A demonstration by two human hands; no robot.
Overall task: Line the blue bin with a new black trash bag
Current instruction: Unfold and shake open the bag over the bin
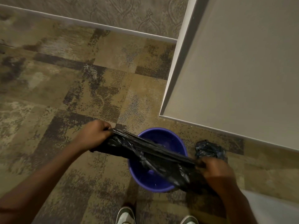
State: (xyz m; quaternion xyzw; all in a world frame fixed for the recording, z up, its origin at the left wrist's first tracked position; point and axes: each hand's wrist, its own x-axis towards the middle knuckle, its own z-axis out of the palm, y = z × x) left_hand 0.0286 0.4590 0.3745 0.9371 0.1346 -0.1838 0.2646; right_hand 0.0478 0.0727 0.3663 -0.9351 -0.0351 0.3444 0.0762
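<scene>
Above the blue bin (157, 160) on the patterned carpet (68, 88), you hold the new black trash bag (150, 152) stretched flat, your left hand (95, 135) and right hand (215, 172) each pinching one end of its top edge. The mouth looks unopened, so you are likely at the unfolding step. Next, part the layers, then lower the bag inside and fold it over the rim.

Dim, warm yellowish light with no source in frame; soft motion blur on the right hand (216, 173) and carpet (64, 78), wide-angle bowing of the baseboard (90, 24), faint glare inside the blue bin (163, 139), shadows diffuse, forearms dark.
</scene>
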